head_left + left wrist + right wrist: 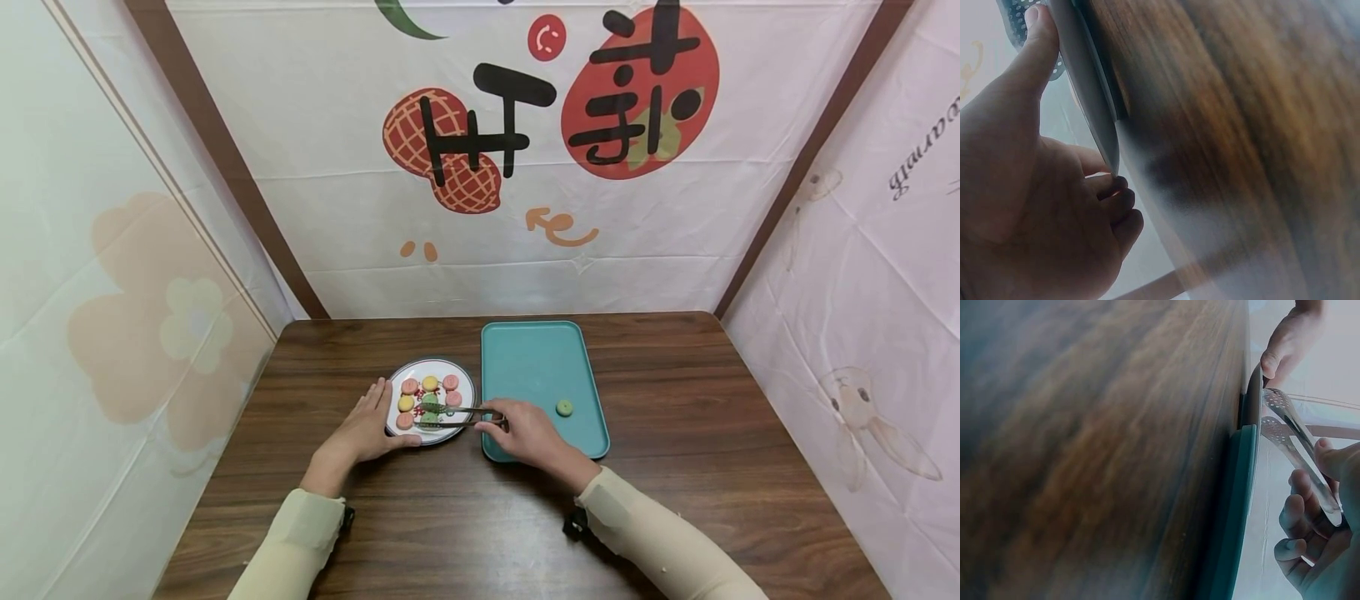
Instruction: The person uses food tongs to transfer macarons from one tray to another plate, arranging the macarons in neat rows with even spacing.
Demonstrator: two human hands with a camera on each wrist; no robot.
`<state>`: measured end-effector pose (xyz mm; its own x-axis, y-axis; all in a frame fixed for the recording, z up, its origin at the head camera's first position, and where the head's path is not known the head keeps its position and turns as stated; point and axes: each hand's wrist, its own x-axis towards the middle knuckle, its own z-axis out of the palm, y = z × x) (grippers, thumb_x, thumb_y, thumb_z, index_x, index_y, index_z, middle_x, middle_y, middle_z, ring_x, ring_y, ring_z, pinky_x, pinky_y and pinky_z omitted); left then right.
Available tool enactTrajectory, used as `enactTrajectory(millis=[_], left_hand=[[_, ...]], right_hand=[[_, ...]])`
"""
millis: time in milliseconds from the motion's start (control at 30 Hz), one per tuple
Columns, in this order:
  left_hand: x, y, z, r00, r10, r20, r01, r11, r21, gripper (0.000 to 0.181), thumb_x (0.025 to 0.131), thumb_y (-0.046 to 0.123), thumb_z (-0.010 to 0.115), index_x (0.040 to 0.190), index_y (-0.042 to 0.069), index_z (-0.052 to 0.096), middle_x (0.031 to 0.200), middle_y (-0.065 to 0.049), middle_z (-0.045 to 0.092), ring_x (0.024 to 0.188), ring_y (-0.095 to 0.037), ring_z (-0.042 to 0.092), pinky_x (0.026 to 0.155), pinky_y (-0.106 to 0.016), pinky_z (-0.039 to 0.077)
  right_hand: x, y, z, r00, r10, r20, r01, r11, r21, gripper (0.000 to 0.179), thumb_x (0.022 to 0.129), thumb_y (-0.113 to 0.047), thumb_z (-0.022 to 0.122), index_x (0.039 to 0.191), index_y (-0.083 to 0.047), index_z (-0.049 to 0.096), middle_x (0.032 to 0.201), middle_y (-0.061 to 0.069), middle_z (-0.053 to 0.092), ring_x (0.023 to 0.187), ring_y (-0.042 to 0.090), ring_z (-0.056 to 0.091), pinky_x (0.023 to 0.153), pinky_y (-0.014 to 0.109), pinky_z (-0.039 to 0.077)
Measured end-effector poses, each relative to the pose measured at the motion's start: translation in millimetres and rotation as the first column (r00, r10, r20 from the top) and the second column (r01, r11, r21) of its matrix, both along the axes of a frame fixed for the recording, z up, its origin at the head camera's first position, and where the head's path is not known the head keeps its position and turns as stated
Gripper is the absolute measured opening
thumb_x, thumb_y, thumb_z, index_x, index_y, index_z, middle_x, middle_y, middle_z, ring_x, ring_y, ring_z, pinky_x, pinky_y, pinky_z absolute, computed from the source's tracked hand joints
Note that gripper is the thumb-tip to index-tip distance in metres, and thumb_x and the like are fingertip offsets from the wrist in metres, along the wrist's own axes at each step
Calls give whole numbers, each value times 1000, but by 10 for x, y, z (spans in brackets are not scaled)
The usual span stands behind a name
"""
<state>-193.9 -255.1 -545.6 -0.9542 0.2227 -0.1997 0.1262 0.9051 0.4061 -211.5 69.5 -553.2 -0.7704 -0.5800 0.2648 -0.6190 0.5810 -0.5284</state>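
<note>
A white plate (467,386) with a dark rim line and red print carries several pink, yellow and green macarons. My left hand (366,429) holds its left side, thumb at the near rim and fingers along the left edge. In my right hand (527,432) is a pair of metal tongs (467,409), pointing left across the plate. The perforated tips of the tongs (1279,403) stand apart, around a green macaron (430,416) that they partly cover in the head view. One more green macaron (564,407) lies on the teal tray (532,350), right of my right hand.
The tray stands just right of the plate on a dark wooden table (675,400). Printed white cloth walls (337,225) enclose the table at the back and both sides. My right forearm passes over the tray's near edge.
</note>
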Motion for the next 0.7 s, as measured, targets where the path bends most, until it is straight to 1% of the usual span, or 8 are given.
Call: enactTrajectory(millis=[200, 400, 700], left_hand=[[0, -7, -10, 1000, 5, 1, -5, 1000, 7, 132, 89, 66, 79, 165, -15, 8, 173, -37, 6, 162, -51, 9, 132, -61, 15], [3, -9, -10, 1000, 6, -3, -5, 1000, 9, 133, 89, 66, 80, 165, -15, 8, 173, -37, 7, 162, -52, 9, 132, -61, 16], [10, -5, -9, 1000, -3, -4, 3, 1000, 5, 133, 89, 66, 79, 165, -15, 8, 173, -38, 7, 162, -52, 9, 132, -61, 15]], right_hand=[[7, 10, 11, 1000, -4, 19, 4, 1000, -23, 34, 104, -38, 74, 128, -14, 77, 82, -12, 68, 62, -1, 53, 56, 23, 48], [10, 14, 12, 1000, -12, 19, 13, 1000, -17, 35, 104, -40, 73, 128, -15, 77, 82, -12, 68, 62, -1, 54, 56, 22, 48], [20, 21, 18, 1000, 3, 14, -3, 1000, -30, 33, 103, -35, 75, 127, -13, 77, 83, -10, 70, 62, -2, 54, 55, 22, 48]])
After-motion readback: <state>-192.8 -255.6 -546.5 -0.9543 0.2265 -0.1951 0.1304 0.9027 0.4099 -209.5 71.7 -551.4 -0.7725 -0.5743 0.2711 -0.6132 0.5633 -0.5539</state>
